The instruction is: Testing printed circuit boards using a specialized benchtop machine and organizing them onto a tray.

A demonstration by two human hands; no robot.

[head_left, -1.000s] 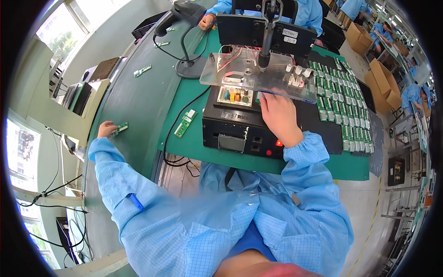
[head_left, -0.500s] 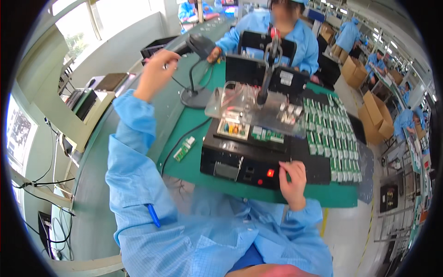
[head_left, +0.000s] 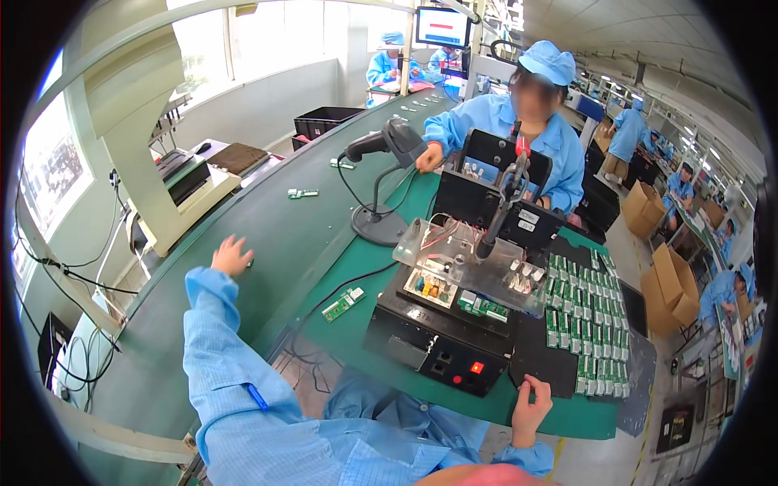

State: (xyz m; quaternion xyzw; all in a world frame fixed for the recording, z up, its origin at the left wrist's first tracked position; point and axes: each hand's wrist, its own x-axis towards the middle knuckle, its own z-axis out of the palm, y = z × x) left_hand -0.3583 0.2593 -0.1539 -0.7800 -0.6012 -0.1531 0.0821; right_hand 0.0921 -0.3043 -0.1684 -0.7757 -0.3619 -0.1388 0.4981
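My left hand is over the green conveyor belt at the left, fingers spread. A small sliver of green shows at its right side, too little to name. My right hand is at the table's near edge, right of a black test box. Its fingers are loosely bent and apart, with nothing visible in them. Atop the box sit a board with yellow parts and a green circuit board, beneath a clear plate with a toggle clamp. One loose circuit board lies left of the box.
Rows of circuit boards cover a black mat on the right. A barcode scanner rests on a stand behind the box. Farther up the belt lies another circuit board. A co-worker sits opposite, one hand beside the scanner.
My left hand has swung down and left from beside the scanner to the belt. My right hand has drawn back slightly from the box. The view has tilted up, showing more of the belt.
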